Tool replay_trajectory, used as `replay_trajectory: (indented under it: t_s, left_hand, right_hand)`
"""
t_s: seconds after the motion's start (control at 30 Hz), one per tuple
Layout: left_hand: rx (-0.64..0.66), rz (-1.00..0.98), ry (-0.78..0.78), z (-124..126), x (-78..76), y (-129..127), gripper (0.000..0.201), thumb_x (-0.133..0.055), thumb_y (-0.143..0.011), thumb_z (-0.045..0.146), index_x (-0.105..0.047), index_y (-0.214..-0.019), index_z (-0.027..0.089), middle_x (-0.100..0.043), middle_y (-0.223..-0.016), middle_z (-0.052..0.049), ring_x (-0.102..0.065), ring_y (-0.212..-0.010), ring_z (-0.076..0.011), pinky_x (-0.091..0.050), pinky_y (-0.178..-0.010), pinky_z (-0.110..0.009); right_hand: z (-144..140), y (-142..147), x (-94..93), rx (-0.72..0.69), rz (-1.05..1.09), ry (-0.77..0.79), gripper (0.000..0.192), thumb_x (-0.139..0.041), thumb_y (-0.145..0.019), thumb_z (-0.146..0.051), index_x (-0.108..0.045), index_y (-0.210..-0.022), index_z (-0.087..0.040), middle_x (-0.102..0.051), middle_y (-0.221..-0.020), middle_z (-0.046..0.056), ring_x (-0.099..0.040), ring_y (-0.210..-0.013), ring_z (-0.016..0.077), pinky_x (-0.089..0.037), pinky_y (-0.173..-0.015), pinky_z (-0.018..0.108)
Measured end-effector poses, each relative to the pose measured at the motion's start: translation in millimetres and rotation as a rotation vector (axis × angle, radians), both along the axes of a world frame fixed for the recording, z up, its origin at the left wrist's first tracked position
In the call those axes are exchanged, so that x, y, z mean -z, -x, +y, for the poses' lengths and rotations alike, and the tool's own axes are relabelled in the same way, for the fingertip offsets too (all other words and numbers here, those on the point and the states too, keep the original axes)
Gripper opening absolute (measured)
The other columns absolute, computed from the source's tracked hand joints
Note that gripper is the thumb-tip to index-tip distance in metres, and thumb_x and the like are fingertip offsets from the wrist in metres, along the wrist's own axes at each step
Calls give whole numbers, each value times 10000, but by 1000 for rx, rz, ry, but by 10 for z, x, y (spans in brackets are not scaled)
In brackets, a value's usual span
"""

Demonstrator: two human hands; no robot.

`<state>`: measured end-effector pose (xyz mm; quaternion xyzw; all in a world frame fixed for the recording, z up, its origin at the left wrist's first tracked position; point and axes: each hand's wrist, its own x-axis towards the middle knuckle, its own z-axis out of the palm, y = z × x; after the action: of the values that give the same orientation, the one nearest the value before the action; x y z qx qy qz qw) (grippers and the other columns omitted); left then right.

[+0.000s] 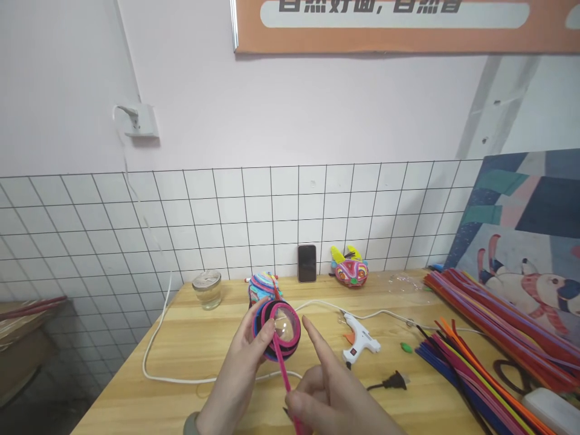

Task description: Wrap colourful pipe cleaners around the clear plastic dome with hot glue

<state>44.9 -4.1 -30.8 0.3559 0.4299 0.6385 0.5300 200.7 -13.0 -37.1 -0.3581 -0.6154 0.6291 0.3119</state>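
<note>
Round, clear-fronted ball (pixel 284 326) coiled with pink, black and blue fuzzy strips, at lower centre of the frame, raised above the pale wooden bench (pixel 136 399). Likely light and hollow; glossy front probably stiff, slippery and easy to scratch or dent; wrapped rim presumably soft and grippy, so best held around the coiled sides, with little squeeze. Gripped there by the left hand (pixel 242 356), thumb on the front coil, fingers behind. Long pink fuzzy strip (pixel 281 365), likely bendable and best pinched near the free end, held at lower centre between thumb and curled fingers of the right hand (pixel 328 386), forefinger stretched towards the ball, apparently not touching. Counted: one ball; one strip in hand; two multicoloured wrapped ornaments, striped blue (pixel 263 285) and yellow-eared (pixel 351 273), at centre and right of centre; one lidded glass jar (pixel 207 291), left of centre; one dark-screened phone (pixel 307 263), centre; one white glue gun (pixel 361 341), one black plug (pixel 396 380) and one small green piece (pixel 406 348), lower right; two strip bundles, mostly red (pixel 489 326) and mixed-colour (pixel 471 374), far lower right, too overlapped for counting singly.
</note>
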Motion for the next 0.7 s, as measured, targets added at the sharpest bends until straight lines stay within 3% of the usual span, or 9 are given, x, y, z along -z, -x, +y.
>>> replay_trajectory:
  t_s: [0.13, 0.27, 0.37, 0.47, 0.6, 0.7]
  left_hand:
    - [-33, -26, -30, 14, 19, 7, 617, -753, -700, 420, -553, -1252, 232, -649, -1252, -115, -577, -1155, -308, -515, -785, -319]
    - [7, -74, -18, 2, 7, 53, 638, -731, -737, 399, -496, -1308, 242, -636, -1266, -115, -597, -1121, -299, -517, -781, -333]
    - [145, -99, -32, -38, -32, 102, 522, -664, -814, 366, -511, -1294, 232, -658, -1229, -102, -615, -1086, -258, -493, -854, -337]
    - [262, -128, -31, -86, -61, 104, 501, -671, -808, 368, -543, -1271, 226, -680, -1190, -100, -621, -1075, -259, -476, -884, -346]
    - [310, -136, 13, -132, -65, 36, 590, -733, -736, 409, -556, -1269, 228, -707, -1130, -102, -639, -1042, -277, -473, -880, -358]
    - [326, -134, 41, -153, -57, -10, 594, -751, -718, 402, -564, -1256, 233, -713, -1113, -98, -652, -1015, -269, -492, -827, -336]
  right_hand:
    - [-18, 25, -57, 32, 20, 56, 1097, -659, -689, -161, 91, -1490, -147, -635, -589, -76, -603, -505, 115, -429, -509, 208]
    - [49, -66, -75, 73, 23, -25, 887, -584, -768, -209, -72, -1492, -168, -599, -623, -77, -592, -482, 118, -458, -514, 246]
    - [133, -167, -87, 159, 13, -238, 566, -535, -843, -278, -384, -1378, -169, -608, -759, -12, -620, -650, 145, -493, -669, 296]
    - [185, -217, -120, 292, -81, -550, 335, -541, -870, -273, -575, -1198, -216, -624, -880, 34, -600, -760, 169, -484, -730, 307]
    - [175, -200, -158, 341, -86, -872, 206, -561, -873, -191, -662, -1042, -252, -605, -816, 19, -568, -719, 164, -462, -669, 277]
    - [154, -189, -170, 355, -112, -911, 154, -526, -892, -174, -672, -908, -222, -585, -772, 23, -539, -684, 162, -440, -623, 268]
